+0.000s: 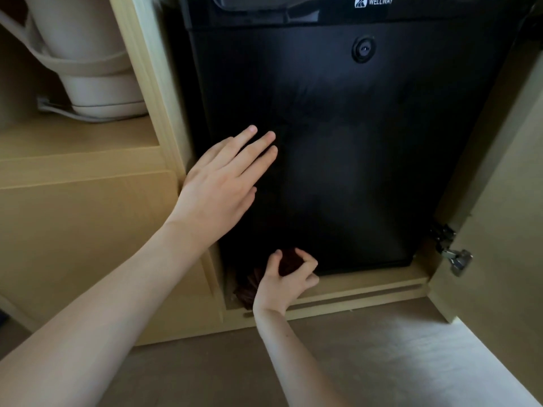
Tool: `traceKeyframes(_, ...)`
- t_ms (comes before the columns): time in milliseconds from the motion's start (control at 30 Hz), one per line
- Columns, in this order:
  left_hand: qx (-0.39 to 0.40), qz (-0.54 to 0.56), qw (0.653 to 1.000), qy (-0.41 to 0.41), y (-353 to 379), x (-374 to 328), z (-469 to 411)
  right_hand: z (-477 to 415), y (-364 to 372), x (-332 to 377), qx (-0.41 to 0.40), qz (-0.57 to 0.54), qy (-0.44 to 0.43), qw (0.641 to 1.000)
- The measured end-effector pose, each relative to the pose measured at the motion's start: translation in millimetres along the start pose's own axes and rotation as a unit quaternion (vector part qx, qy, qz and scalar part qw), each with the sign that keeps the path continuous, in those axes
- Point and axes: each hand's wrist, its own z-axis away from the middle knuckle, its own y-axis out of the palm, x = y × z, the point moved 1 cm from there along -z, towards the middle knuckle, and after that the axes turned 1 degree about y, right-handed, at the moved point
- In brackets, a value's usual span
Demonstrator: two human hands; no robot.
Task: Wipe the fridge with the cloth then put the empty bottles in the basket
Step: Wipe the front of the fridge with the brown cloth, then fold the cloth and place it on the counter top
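Note:
A black mini fridge (352,142) stands inside a wooden cabinet, its door closed, with a round lock near the top. My left hand (223,183) lies flat against the left part of the fridge door, fingers stretched out and holding nothing. My right hand (288,283) is at the fridge's lower left corner, fingers bunched around a dark reddish-brown cloth (289,261); more of the cloth hangs left of the hand. No bottles and no basket are in view.
The cabinet door (499,230) stands open on the right, its metal hinge (457,258) sticking out. A white electric kettle (94,60) with a cord sits on the shelf to the left. A wooden ledge (367,292) runs under the fridge, carpeted floor below.

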Motion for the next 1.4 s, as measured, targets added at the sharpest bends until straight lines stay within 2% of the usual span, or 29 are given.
traceKeyframes(167, -0.030, 0.030, 0.999, -0.030, 7.8, -14.8, 9.6, 2.7, -25.5, 10.7, 0.041, -0.018, -0.067, 0.997)
traceKeyframes(300, -0.020, 0.092, 0.991, -0.093, 17.3, -35.3, 38.9, 10.5, -55.1, 21.5, 0.060, 0.028, -0.117, 0.991)
traceKeyframes(467, 0.080, 0.177, 0.966, -0.170, 6.6, -75.0, 91.4, 39.0, -111.4, 34.1, 0.115, 0.063, -0.031, 0.991)
traceKeyframes(700, 0.200, 0.212, 0.934, -0.205, -80.5, -103.9, 135.9, 83.9, -167.2, 101.7, 0.100, 0.134, 0.047, 0.985)
traceKeyframes(900, 0.274, 0.267, 0.891, -0.244, -234.7, -92.1, 90.4, 113.0, -186.9, 256.8, 0.138, 0.203, 0.100, 0.964)
traceKeyframes(1133, 0.316, 0.307, 0.846, -0.299, -443.7, -16.4, -48.1, 124.0, -177.1, 529.6, 0.195, 0.278, 0.100, 0.935)
traceKeyframes(1233, 0.325, 0.309, 0.846, -0.290, -523.2, 28.0, -109.4, 124.4, -169.4, 642.1, 0.207, 0.277, 0.088, 0.934)
traceKeyframes(1400, 0.295, 0.294, 0.872, -0.259, -638.2, 80.6, -180.3, 125.9, -159.4, 789.6, 0.241, 0.235, 0.069, 0.939)
